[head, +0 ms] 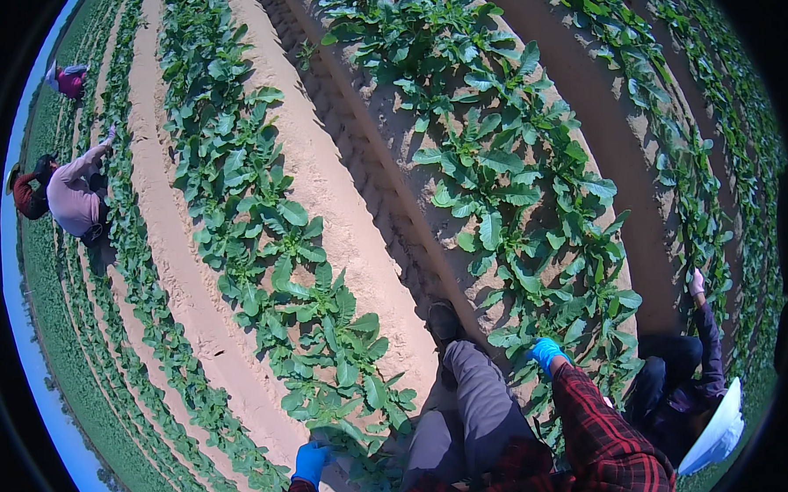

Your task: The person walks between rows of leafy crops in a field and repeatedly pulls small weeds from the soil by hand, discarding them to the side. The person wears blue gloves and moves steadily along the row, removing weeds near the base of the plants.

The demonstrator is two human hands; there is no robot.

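My left hand (312, 462), in a blue glove, is low in the view at the lower end of a row of leafy green plants (346, 367). Its fingers touch or lie just beside the leaves; whether they grip anything cannot be told. My right hand (546, 356), also blue-gloved, reaches among the leaves of the row on the right (533, 266). Its fingertips are partly hidden by foliage, so its hold is unclear. Both sleeves are red and black plaid. My legs, in grey trousers, lie between the two rows.
A sandy furrow (392, 206) runs between the rows. A co-worker in a white hat (715, 430) crouches at the lower right, one gloved hand (697, 281) at another row. Several people work at the far left, one in a pink top (75, 197). More planted rows curve away on both sides.
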